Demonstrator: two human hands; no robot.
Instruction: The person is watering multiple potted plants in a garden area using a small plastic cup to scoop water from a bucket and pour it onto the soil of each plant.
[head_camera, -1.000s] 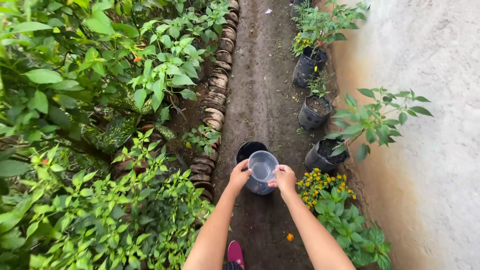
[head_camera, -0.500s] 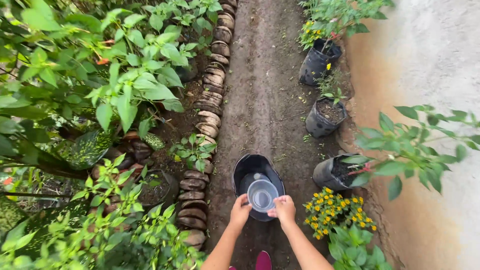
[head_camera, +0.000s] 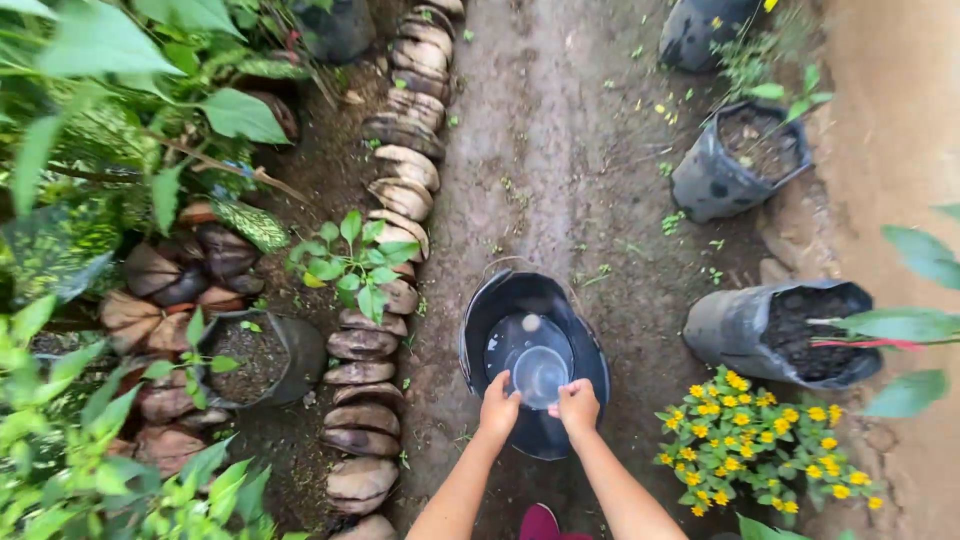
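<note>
Both hands are down over a black bucket (head_camera: 480, 330) that stands on the dirt path (head_camera: 560, 150), and between them they hold a clear cup (head_camera: 539, 372) by its rim. The left hand (head_camera: 498, 407) grips the rim at about 8 o'clock, the right hand (head_camera: 577, 405) at about 4 o'clock, fingers closed on the plastic. The cup sits inside the bucket's mouth, just above or at the water there; whether it touches the water I cannot tell. At 3 o'clock from the bucket a black grow bag (head_camera: 740, 325) full of soil leans on its side, and another bag (head_camera: 715, 180) stands at 1 o'clock. Yellow flowers (head_camera: 760, 440) grow near the right hand, at 4 o'clock. At 9 o'clock a line of coconut husks (head_camera: 395, 190) edges the path, with a small green seedling (head_camera: 352, 262) among them and leafy plants (head_camera: 90, 120) beyond.
</note>
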